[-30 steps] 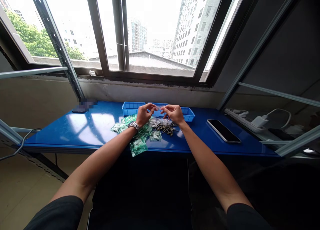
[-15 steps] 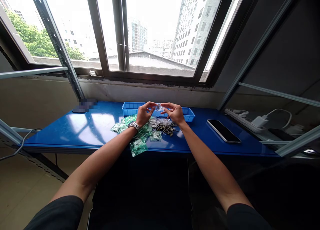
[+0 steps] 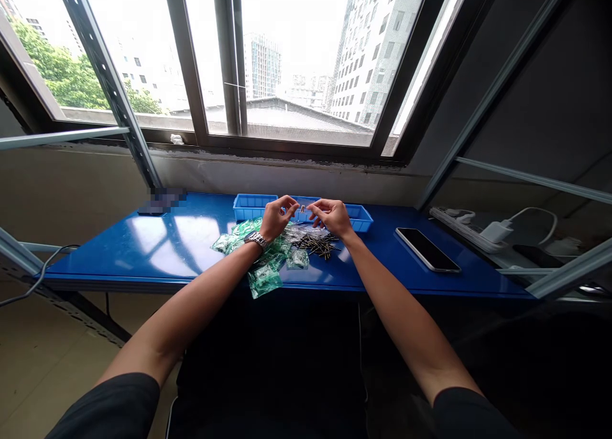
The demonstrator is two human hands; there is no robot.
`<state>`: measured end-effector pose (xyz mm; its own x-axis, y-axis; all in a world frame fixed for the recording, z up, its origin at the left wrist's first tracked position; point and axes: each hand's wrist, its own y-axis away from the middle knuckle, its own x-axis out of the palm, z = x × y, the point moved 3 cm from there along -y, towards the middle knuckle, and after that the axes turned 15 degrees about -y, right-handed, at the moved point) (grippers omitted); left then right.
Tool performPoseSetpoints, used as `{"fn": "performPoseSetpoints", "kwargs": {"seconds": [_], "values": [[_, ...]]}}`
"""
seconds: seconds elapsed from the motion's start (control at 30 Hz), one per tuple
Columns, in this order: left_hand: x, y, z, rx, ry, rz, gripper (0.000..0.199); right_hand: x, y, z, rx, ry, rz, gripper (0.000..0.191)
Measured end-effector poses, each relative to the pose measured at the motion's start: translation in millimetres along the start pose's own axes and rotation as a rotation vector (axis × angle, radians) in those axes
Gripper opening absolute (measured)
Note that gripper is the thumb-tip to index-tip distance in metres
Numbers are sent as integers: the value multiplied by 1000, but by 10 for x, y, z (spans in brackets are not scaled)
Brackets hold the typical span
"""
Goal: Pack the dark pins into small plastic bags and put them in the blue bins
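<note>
1. Curled left hand [image 3: 280,219] and curled right hand [image 3: 332,217] are working together, fingertips converging on a tiny metal fitting [image 3: 302,208]; which fingers are gripping cannot be told.
2. The fitting is staying lifted, apparently for inspection, above a blue plastic tray [image 3: 361,219], clear of slender black-and-brass pins [image 3: 318,246] at five o'clock.

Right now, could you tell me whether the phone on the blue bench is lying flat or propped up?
Flat: the phone rests directly on the blue bench, dark screen upward.
</note>
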<state>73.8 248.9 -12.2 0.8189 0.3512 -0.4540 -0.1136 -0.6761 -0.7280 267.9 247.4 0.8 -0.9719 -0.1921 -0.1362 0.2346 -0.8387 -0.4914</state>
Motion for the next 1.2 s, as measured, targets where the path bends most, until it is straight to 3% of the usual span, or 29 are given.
{"fn": "performPoseSetpoints", "kwargs": {"seconds": [0.1, 0.23, 0.53, 0.67, 0.77, 0.9, 1.03, 1.2], "values": [[31, 13, 16, -16, 33, 47, 42, 17, 0, -7, 62, -42, 54, 46], [39, 18, 17, -22, 72, 58, 45, 15, -9, -13, 114, -131, 83, 43], [32, 15, 27, -29, 60, 40, 33, -154, -55, -153, 203, -186, -240, 40], [26, 18, 8, -31, 59, 45, 32, -173, -57, -174, 237, -178, -258, 39], [23, 18, 3, -30, 56, 48, 31, -147, -52, -124, 168, -58, -187, 40], [26, 18, 10, -25, 60, 51, 32, -99, -35, -27, 13, 350, 15, 45], [26, 17, 11, -22, 52, 56, 33, -124, -7, -19, 76, 557, 243, 49], [25, 20, 7, -21, 60, 64, 34, -206, 4, -33, 166, 626, 380, 44]]}}
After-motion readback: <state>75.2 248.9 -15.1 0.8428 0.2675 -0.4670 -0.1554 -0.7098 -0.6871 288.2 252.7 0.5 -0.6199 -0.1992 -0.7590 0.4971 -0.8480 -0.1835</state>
